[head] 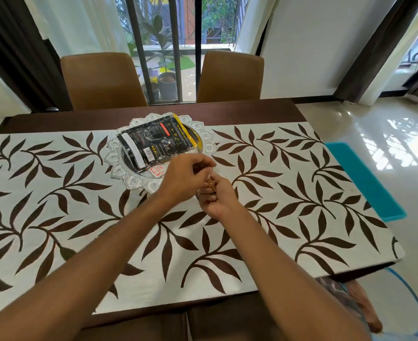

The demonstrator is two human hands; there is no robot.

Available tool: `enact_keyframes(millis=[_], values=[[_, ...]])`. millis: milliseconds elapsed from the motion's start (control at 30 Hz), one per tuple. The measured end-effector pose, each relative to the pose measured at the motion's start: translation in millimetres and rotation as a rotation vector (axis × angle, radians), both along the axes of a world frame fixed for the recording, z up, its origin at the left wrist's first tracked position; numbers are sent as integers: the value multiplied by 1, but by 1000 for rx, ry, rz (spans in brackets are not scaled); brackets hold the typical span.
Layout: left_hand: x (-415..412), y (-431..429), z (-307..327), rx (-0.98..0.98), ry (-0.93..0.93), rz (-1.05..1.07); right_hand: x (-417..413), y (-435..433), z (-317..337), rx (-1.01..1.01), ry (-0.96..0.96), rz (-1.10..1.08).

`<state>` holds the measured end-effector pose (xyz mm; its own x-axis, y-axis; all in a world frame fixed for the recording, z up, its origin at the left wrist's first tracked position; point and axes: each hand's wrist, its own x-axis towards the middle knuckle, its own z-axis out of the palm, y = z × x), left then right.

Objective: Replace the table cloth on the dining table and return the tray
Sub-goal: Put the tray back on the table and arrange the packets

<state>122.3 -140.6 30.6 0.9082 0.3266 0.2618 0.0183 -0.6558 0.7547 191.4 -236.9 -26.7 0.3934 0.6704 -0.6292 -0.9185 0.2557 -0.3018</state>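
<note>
Both bare forearms reach in from the bottom edge and meet over the middle of the table [264,112]. A white table cloth [264,217] printed with dark brown leaves covers most of the top, leaving a strip of dark wood bare along the far edge.

The left hand [185,178] hangs palm down, its fingers [204,163] curled in toward the thumb in a loose pinch — whether anything sits between them cannot be told through the motion blur. The right hand [215,196] lies just beneath and beside it, fingers closed around a small brownish thing [212,185] that is too small and blurred to name. The two hands touch or nearly touch.

The tray [119,166] — a round silver one with a scalloped, embossed rim — rests on the cloth just beyond the hands, its near right rim hidden behind the left hand. A black and yellow packet [153,141] lies flat across it, and a small red-printed sachet [156,171] sits at its near edge, just beside the left wrist.

Two brown chairs [102,80] stand at the far side, and a turquoise mat [365,180] lies at the right end of the table.
</note>
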Motion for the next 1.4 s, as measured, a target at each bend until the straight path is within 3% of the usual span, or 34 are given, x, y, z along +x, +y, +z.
enact_keyframes(millis=[367, 567, 700, 833, 900, 1000, 1133, 1400], values=[[-11, -22, -19, 93, -44, 83, 1, -8, 11, -65, -99, -54], [-6, -8, -6, -118, -111, 131, 5, -10, 12, -16, -110, 49], [1, 14, -7, -139, -102, 212, 14, -10, 13, -49, -163, 128], [19, 49, -18, -123, 174, 195, 28, -12, 14, -63, -218, 193], [26, 58, -22, -12, 354, 111, 35, -13, 15, -77, -244, 216], [38, 54, -30, 143, 450, -1, 47, -12, 12, -73, -251, 216], [46, 45, -41, 305, 377, -57, 54, -13, 4, -69, -256, 208], [43, 32, -41, 214, 212, 149, 46, -18, -17, -133, -203, 189]])
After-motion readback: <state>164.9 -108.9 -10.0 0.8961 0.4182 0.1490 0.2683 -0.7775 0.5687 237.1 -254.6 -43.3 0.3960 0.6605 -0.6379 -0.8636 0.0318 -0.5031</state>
